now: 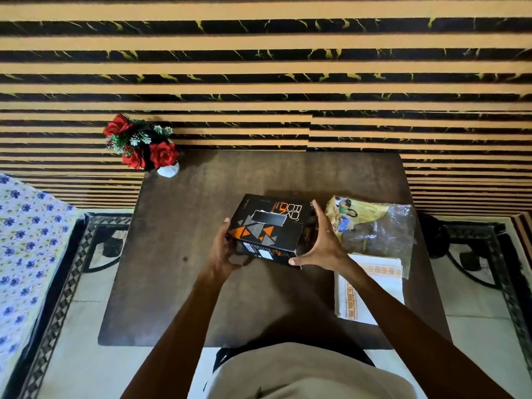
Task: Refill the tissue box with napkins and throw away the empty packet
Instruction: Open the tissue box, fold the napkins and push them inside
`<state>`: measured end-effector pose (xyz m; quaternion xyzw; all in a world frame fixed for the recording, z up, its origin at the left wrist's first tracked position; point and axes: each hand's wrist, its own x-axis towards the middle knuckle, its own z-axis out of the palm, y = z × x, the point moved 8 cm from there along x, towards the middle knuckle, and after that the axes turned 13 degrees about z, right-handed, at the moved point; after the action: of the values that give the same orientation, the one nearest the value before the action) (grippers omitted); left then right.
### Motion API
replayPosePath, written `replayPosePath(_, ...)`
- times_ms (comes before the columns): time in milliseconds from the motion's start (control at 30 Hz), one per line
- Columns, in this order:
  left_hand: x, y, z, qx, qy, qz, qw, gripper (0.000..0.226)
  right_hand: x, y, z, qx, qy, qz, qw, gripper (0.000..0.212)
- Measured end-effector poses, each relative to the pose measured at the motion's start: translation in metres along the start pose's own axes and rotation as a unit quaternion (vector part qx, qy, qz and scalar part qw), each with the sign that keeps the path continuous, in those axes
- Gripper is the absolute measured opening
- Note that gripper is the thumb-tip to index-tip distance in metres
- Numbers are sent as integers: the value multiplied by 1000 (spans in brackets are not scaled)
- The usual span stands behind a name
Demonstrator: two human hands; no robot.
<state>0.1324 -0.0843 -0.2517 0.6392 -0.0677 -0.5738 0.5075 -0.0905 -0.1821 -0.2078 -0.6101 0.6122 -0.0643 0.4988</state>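
A black tissue box (270,226) with orange and grey triangles and a dark slot on top sits tilted in the middle of the dark wooden table (178,283). My left hand (224,249) grips its left end. My right hand (322,243) presses its right end with the fingers spread. To the right of the box lies a crumpled plastic packet (374,228), part yellow print, part clear. A stack of white napkins (371,289) with an orange pattern lies in front of the packet, near the table's right edge.
A white vase of red artificial roses (144,145) stands at the table's back left corner against the striped wall. A bed with a blue-flowered sheet (26,254) is on the left. A patterned floor mat (489,254) surrounds the table.
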Motion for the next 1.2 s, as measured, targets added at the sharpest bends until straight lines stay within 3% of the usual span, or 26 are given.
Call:
replayPosePath(67,-7,-12,13,34,2,1,999,31,1,2,7,-9,13,-4,1000,155)
replayPosePath(133,-15,-30,26,36,-18,-39,998,48,-1,2,15,-20,23,-10,999,157)
replayPosePath(200,-20,-40,37,-17,-18,-69,997,68,-2,1,21,-32,26,-15,999,157)
replayPosePath(233,-23,-40,44,-55,-27,-74,995,68,-2,1,24,-40,24,-17,999,156)
replayPosePath(300,-23,-39,49,-90,-16,-61,994,60,-4,-2,27,-74,22,-23,997,152)
replayPosePath(467,-12,-36,46,-107,19,-38,993,76,1,-3,24,-119,20,-46,992,138)
replayPosePath(633,-7,-34,50,-158,14,-53,986,37,4,6,10,-10,32,-70,997,115)
replayPosePath(800,3,-29,48,-144,11,-37,989,33,1,12,7,7,31,-38,999,107)
replayPosePath(867,5,-29,45,-139,12,-29,990,34,4,20,6,3,53,7,999,85)
replayPosePath(933,7,-29,44,-159,7,-24,987,37,6,32,1,-40,110,75,990,59)
replayPosePath(1000,6,-27,43,-168,15,-25,985,38,5,35,-4,-193,177,103,959,53)
replayPosePath(1067,7,-27,40,-155,24,-19,987,35,3,26,0,-304,194,78,929,50)
replayPosePath(1200,4,-24,41,-140,7,-15,990,30,6,2,14,-222,140,34,964,37)
